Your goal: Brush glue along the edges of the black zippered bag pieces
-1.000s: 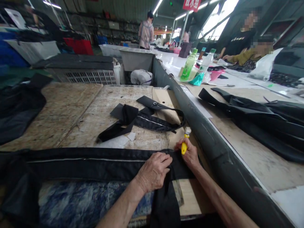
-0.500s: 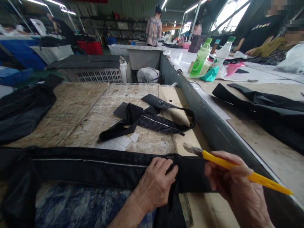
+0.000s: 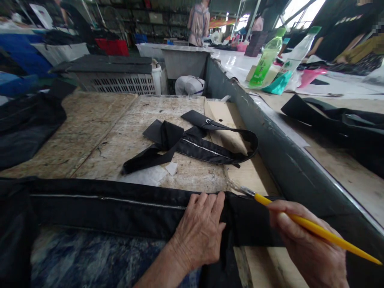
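Observation:
A long black fabric strip [image 3: 120,216] with a silver zipper [image 3: 144,203] lies across the near part of the board. My left hand [image 3: 199,228] rests on the strip at the zipper's right end, fingers together and curled over its upper edge; whatever they grip is hidden. In my right hand [image 3: 306,236] is a yellow-handled brush [image 3: 324,232], held near the strip's right part. Its bristles point left, at the strip's upper edge. Further back lies a twisted black zippered piece [image 3: 204,150] with a small metal ring.
A grey raised edge [image 3: 255,120] runs along the right. Beyond it are a green bottle [image 3: 268,60], a clear bottle [image 3: 300,54] and black fabric [image 3: 339,120]. More black fabric [image 3: 30,124] lies left. A white crate [image 3: 120,82] stands behind. Several people are further off.
The view has tilted down and shifted slightly left. My left hand's fingers have flattened and drawn together on the strip. The brush tip now sits nearer the strip's upper edge.

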`<move>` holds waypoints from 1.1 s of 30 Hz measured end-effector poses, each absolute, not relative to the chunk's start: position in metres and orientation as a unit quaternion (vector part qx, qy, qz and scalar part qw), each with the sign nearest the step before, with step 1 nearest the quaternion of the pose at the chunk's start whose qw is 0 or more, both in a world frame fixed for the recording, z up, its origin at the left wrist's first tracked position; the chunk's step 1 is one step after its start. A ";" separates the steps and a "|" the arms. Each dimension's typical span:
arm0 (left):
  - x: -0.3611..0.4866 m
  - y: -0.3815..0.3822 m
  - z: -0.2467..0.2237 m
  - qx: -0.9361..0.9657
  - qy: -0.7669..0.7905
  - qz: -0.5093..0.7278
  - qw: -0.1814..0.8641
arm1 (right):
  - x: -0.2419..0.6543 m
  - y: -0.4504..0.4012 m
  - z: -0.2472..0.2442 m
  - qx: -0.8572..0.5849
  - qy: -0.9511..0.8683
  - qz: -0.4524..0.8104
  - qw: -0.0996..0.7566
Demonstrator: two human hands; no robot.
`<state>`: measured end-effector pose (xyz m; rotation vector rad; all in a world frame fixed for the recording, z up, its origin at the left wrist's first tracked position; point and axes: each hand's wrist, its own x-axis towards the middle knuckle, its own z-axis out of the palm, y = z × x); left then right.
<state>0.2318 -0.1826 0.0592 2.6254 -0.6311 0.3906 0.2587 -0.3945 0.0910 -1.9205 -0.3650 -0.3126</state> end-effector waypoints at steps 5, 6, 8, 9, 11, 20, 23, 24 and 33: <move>0.237 -0.180 0.062 0.936 -0.216 0.090 0.264 | 0.254 -0.394 0.085 -0.748 -0.104 -0.095 0.649; 0.237 -0.180 0.061 0.930 -0.215 0.103 0.280 | 0.254 -0.394 0.086 -0.749 -0.112 -0.078 0.649; 0.236 -0.180 0.059 0.919 -0.220 0.142 0.293 | 0.254 -0.394 0.089 -0.763 -0.137 -0.052 0.630; 0.235 -0.180 0.057 0.917 -0.223 0.159 0.289 | 0.255 -0.395 0.090 -0.773 -0.150 -0.050 0.614; 0.234 -0.181 0.055 0.920 -0.221 0.184 0.267 | 0.258 -0.397 0.093 -0.793 -0.162 -0.073 0.582; 0.229 -0.184 0.050 0.934 -0.188 0.232 0.196 | 0.264 -0.406 0.096 -0.781 -0.185 -0.083 0.590; 0.226 -0.184 0.051 0.940 -0.179 0.213 0.197 | 0.262 -0.396 0.098 -0.786 -0.180 -0.099 0.583; 0.225 -0.184 0.052 0.942 -0.176 0.206 0.200 | 0.262 -0.394 0.098 -0.786 -0.179 -0.098 0.583; 0.216 -0.183 0.055 0.949 -0.135 0.108 0.265 | 0.272 -0.399 0.093 -0.815 -0.231 -0.055 0.528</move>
